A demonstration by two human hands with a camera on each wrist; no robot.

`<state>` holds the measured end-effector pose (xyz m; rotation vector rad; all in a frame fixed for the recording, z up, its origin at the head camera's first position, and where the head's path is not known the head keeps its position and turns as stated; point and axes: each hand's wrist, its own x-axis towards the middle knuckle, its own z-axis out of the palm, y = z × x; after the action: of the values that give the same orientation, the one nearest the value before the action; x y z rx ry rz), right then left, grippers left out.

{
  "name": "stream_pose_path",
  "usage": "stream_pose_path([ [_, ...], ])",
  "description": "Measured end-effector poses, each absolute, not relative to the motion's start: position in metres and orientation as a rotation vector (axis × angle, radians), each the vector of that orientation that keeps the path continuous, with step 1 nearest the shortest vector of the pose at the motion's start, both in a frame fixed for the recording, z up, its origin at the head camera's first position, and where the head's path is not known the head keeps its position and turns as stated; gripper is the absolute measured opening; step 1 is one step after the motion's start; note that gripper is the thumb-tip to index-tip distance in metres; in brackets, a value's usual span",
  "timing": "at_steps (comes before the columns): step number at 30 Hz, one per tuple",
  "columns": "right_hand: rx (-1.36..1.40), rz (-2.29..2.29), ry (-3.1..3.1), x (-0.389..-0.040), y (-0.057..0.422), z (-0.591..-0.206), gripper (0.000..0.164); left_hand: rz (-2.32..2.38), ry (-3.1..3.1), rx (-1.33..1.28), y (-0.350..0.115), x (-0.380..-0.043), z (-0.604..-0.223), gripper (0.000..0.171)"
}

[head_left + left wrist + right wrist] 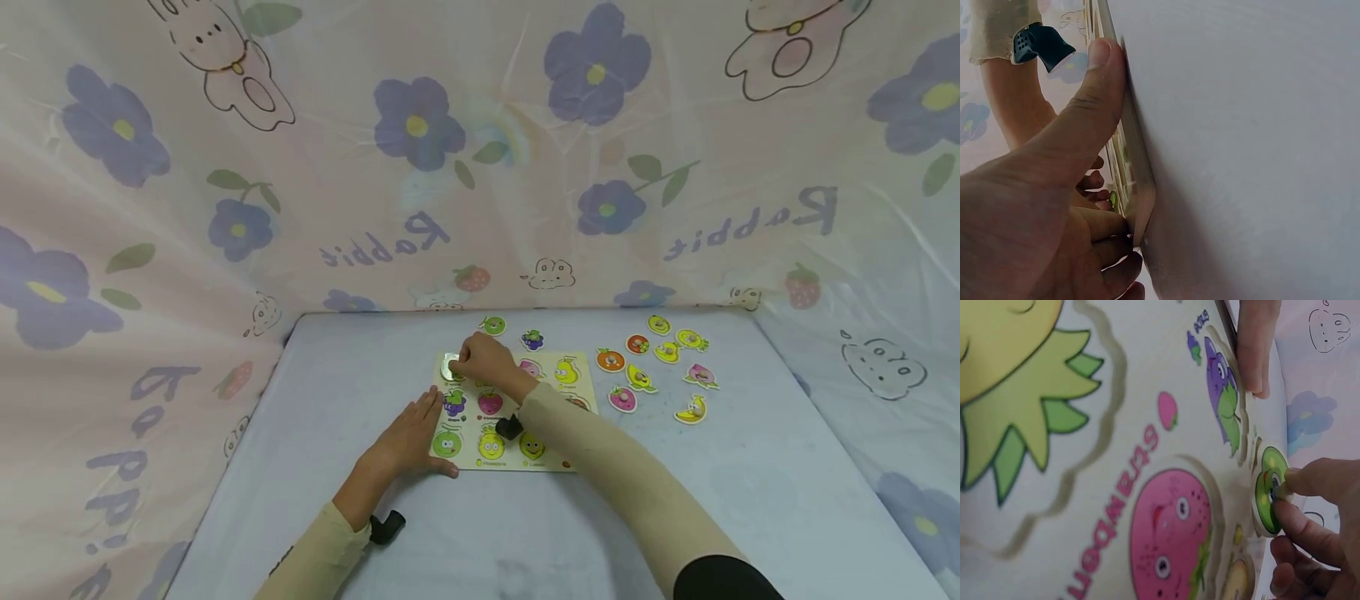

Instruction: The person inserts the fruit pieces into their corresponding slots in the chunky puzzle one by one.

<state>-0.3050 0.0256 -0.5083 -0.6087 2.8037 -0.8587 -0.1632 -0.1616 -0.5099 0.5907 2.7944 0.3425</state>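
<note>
A wooden fruit puzzle board (468, 461) lies on the white table, with fruit pictures in its cut-out places. My right hand (487, 360) is over the far left corner of the board. Between thumb and fingertip it pinches the knob of a round green fruit puzzle piece (1267, 481), which sits at the corner place. Along the board's left side rests my left hand (405, 433), its fingers extended and its thumb against the near edge. The strawberry picture (1171, 525) and purple grape picture (1219, 387) show close by in the right wrist view.
Behind the board lie a green fruit piece (492, 326) and a grape piece (532, 339). Several more pieces are scattered to the right, among them an orange (611, 361), a peach (701, 377) and a banana (691, 410). A printed curtain (510, 208) hangs around the table.
</note>
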Motion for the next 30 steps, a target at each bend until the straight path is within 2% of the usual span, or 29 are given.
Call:
stream_pose_path([
  [30,-0.497,-0.804,2.822,-0.3026,0.0213,-0.5141,0.033,0.353,2.789,0.562,-0.1609,-0.1611,-0.5094,0.133],
])
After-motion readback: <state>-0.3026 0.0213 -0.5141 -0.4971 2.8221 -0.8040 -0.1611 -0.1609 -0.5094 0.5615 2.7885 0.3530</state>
